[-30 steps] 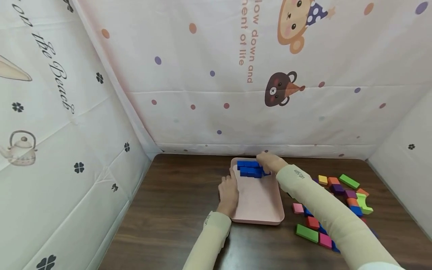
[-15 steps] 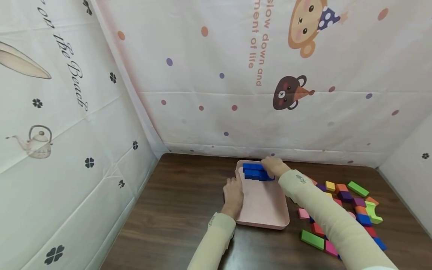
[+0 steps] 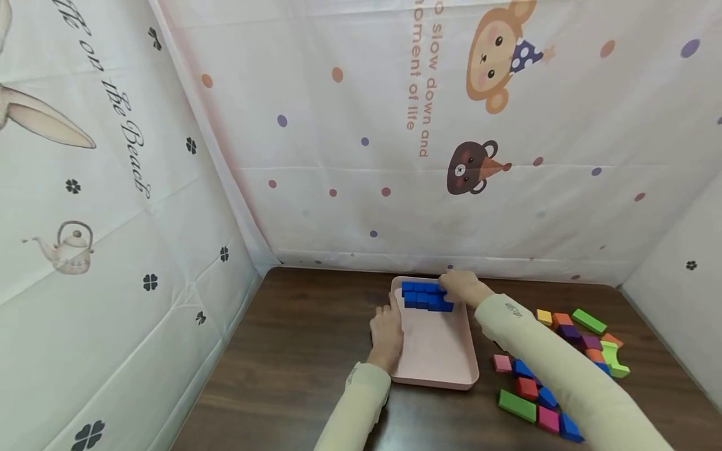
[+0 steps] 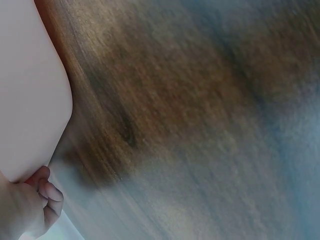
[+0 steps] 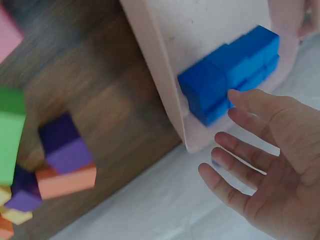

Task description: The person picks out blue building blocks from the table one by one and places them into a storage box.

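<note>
Bear-print cloth (image 3: 316, 219) backs a wood-grain table (image 3: 299, 338); my left hand (image 3: 387, 335) grips a pink tray (image 3: 434, 357), my right hand (image 5: 287, 192) spread at blue blocks (image 5: 215, 80).

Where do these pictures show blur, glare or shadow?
Head view: fairly sharp, with faint glare on the brown wood-grain tabletop; left wrist: tabletop grain blurred, dark shadow near the pale pink shallow tray; right wrist: blue rectangular blocks have slightly soft edges.
</note>
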`<state>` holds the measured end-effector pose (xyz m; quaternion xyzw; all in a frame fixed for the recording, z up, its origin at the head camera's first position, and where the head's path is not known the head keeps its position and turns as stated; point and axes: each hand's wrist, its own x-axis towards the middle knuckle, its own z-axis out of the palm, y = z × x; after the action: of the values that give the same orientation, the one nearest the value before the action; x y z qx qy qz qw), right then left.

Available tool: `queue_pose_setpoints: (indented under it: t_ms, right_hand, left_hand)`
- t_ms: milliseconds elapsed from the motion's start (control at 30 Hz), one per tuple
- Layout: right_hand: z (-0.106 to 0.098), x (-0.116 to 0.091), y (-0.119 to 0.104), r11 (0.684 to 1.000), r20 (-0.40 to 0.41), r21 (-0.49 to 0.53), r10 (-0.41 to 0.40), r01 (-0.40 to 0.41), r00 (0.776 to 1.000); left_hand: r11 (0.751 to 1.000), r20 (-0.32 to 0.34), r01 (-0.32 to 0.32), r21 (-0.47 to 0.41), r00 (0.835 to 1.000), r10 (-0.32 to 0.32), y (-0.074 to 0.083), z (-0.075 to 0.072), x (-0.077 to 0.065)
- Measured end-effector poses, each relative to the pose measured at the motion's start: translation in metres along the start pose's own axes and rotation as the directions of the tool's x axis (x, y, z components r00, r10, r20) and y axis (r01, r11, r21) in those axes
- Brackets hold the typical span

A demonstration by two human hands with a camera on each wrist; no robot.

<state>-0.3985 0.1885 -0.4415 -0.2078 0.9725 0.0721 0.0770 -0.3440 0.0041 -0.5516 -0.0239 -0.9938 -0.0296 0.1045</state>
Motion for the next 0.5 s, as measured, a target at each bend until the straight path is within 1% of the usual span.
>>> queue_pose_setpoints:
  t_ms: [100,167,267,367,467,500]
  right_hand:
    - [-0.009,-0.015,0.009,0.999,-0.044,0.037,-0.022,0.024,0.999]
    - [-0.016,-0.029,0.019,0.997,-0.073,0.056,-0.041,0.045,0.997]
    - [-0.023,-0.053,0.039,0.995,-0.095,0.075,-0.065,0.072,0.993]
    - [-0.022,-0.076,0.060,0.989,-0.089,0.129,-0.059,0.070,0.994]
    - [-0.017,-0.095,0.076,0.982,-0.063,0.177,-0.057,0.067,0.996]
    - [-0.016,-0.100,0.080,0.978,-0.055,0.193,-0.068,0.077,0.996]
  left_hand:
    - [1.000,-0.027,0.003,0.012,1.000,-0.002,-0.004,0.004,-0.001]
    - [1.000,-0.049,0.005,0.018,0.999,-0.004,-0.008,0.006,0.000]
    - [1.000,-0.050,0.005,0.019,0.999,-0.004,-0.013,0.008,0.002]
    - [1.000,-0.036,0.012,0.017,0.999,-0.011,-0.019,0.009,0.004]
    - [0.999,-0.049,0.037,0.031,0.998,-0.035,-0.024,0.007,0.008]
    - [0.998,-0.055,0.043,0.035,0.998,-0.041,-0.026,0.006,0.009]
